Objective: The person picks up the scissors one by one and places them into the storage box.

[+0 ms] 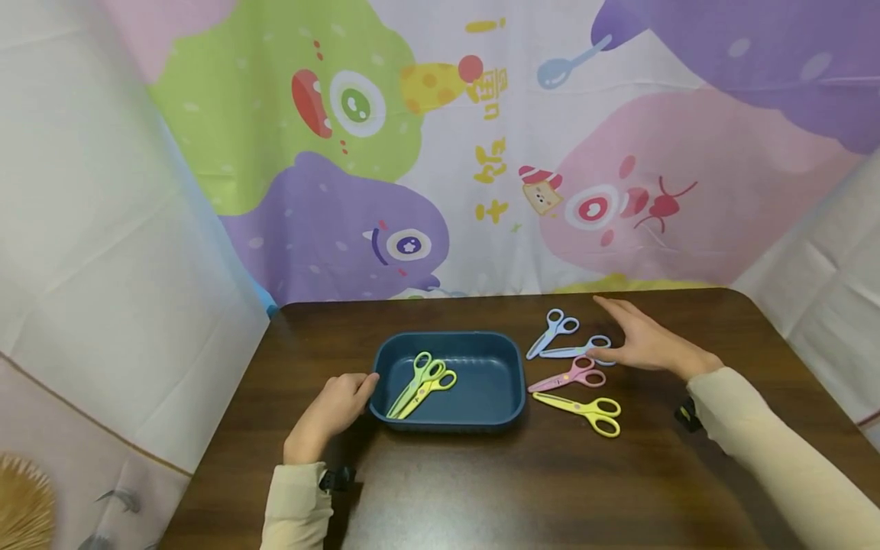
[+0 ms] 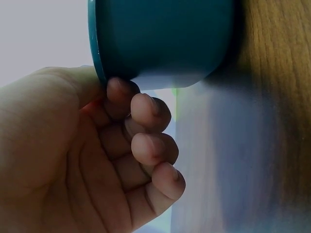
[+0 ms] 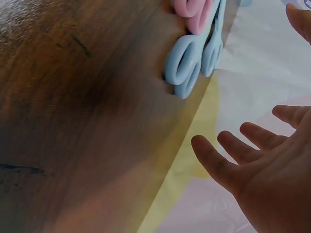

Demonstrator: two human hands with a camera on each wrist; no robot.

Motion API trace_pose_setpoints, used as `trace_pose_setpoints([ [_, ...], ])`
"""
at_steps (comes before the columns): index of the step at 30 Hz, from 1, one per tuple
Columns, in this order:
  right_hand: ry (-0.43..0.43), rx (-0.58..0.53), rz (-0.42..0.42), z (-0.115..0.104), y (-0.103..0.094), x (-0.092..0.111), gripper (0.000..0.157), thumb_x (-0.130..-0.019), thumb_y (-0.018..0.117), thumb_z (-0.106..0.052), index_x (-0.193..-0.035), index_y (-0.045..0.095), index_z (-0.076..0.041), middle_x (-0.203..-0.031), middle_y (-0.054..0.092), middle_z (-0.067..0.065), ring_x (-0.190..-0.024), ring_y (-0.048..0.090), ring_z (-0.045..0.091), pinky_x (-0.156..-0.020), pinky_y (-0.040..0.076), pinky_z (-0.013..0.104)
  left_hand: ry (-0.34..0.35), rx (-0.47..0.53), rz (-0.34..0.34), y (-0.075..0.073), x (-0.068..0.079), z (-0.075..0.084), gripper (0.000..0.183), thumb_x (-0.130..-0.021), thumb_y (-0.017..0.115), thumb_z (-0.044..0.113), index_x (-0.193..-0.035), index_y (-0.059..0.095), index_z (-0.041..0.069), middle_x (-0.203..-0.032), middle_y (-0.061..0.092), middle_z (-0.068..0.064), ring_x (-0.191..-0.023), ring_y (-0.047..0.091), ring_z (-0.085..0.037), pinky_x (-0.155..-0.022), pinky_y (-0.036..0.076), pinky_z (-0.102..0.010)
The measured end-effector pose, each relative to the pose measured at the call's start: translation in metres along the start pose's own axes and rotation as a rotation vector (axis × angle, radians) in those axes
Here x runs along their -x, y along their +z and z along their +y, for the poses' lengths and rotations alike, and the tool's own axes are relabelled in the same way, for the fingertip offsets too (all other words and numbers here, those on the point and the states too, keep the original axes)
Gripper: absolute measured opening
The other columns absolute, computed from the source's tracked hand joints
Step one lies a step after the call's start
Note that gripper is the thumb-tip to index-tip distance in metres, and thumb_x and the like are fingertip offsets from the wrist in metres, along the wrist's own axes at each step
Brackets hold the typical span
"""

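Observation:
A dark teal rectangular bin stands on the table, with green scissors and yellow-green scissors lying against its left side. My left hand pinches the bin's left rim between thumb and index finger; the other fingers curl loosely below in the left wrist view. Right of the bin lie two pairs of blue scissors, pink scissors and yellow scissors. My right hand hovers by the handles of the nearer blue scissors, fingers spread and thumb apart, holding nothing.
The dark wooden table extends toward me in front of the bin. Behind its far edge hangs a cartoon-printed curtain. Pale cloth hangs at the left, and more at the right.

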State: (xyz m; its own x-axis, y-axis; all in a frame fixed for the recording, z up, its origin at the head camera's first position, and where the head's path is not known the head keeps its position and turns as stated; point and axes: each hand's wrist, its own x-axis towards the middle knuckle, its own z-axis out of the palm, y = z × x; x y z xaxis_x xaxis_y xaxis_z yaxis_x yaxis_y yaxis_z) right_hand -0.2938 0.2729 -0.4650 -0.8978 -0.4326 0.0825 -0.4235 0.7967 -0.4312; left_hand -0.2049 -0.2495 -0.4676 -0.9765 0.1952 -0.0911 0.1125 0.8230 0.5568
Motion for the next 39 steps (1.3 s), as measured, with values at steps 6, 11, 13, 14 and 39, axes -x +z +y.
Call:
trace_pose_setpoints([
  [6, 0.006, 0.001, -0.007, 0.007, 0.004, 0.005, 0.105, -0.084, 0.08, -0.052, -0.159, 0.029, 0.0, -0.155, 0.037, 0.033, -0.143, 0.037, 0.052, -0.113, 0.033, 0.068, 0.004, -0.002, 0.006, 0.001, -0.001, 0.0, 0.046, -0.112, 0.043, 0.03, -0.071, 0.052, 0.01, -0.06, 0.051, -0.001, -0.056, 0.048, -0.016, -0.065, 0.041, -0.033],
  [11, -0.019, -0.01, -0.003, 0.009, 0.01, 0.006, 0.102, -0.084, 0.081, -0.049, -0.157, 0.032, 0.002, -0.15, 0.043, 0.033, -0.139, 0.042, 0.051, -0.112, 0.035, 0.066, -0.009, -0.005, 0.012, 0.001, -0.001, 0.0, 0.046, -0.112, 0.044, 0.03, -0.071, 0.051, 0.011, -0.061, 0.051, -0.002, -0.056, 0.048, -0.016, -0.065, 0.041, -0.032],
  [13, -0.029, -0.007, -0.004, 0.009, 0.013, 0.007, 0.099, -0.085, 0.081, -0.048, -0.156, 0.034, 0.003, -0.148, 0.045, 0.033, -0.138, 0.044, 0.051, -0.111, 0.036, 0.066, -0.01, -0.006, 0.011, 0.001, -0.001, 0.0, 0.045, -0.112, 0.044, 0.03, -0.071, 0.052, 0.011, -0.061, 0.051, -0.001, -0.057, 0.048, -0.015, -0.065, 0.041, -0.032],
  [14, -0.032, -0.004, -0.005, 0.009, 0.014, 0.007, 0.097, -0.085, 0.081, -0.047, -0.155, 0.036, 0.003, -0.147, 0.047, 0.033, -0.137, 0.046, 0.05, -0.11, 0.037, 0.066, -0.01, -0.007, 0.011, 0.001, -0.001, 0.0, 0.045, -0.112, 0.044, 0.03, -0.071, 0.052, 0.011, -0.061, 0.051, -0.001, -0.057, 0.048, -0.015, -0.065, 0.041, -0.032],
  [39, -0.113, 0.042, -0.006, 0.015, 0.022, 0.005, 0.055, -0.087, 0.079, -0.014, -0.133, 0.059, 0.009, -0.118, 0.067, 0.024, -0.104, 0.065, 0.037, -0.092, 0.051, 0.058, -0.004, -0.006, 0.009, 0.001, -0.001, -0.001, 0.045, -0.112, 0.044, 0.029, -0.072, 0.054, 0.011, -0.061, 0.052, -0.001, -0.057, 0.049, -0.015, -0.064, 0.042, -0.032],
])
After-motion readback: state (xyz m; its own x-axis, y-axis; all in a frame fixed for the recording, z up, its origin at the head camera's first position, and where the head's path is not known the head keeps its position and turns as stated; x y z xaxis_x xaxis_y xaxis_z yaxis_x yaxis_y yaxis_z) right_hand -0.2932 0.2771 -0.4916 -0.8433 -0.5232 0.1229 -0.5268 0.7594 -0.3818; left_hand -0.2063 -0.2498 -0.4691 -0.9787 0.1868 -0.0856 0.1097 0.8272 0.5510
